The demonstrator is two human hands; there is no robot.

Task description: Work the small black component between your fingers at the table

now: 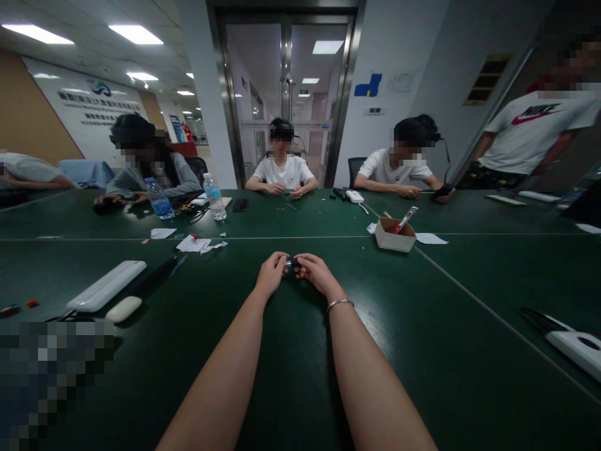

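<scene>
Above the middle of the green table (300, 351), my left hand (271, 275) and my right hand (320, 274) meet almost fingertip to fingertip. Between them is a small black object with a silver end (291, 264), too small to name. My left fingers pinch its silver end, while my right fingers close round the dark part. Much of it is hidden by the fingers. A metal bangle (340, 303) circles my right wrist.
To the left lie a white power bank (109, 285), a white rounded case (124, 309) and paper scraps (195, 243). A small open box (394, 235) holds a red-and-silver item. Bottles (215, 197) stand farther back. Several people sit across the table; another stands at right.
</scene>
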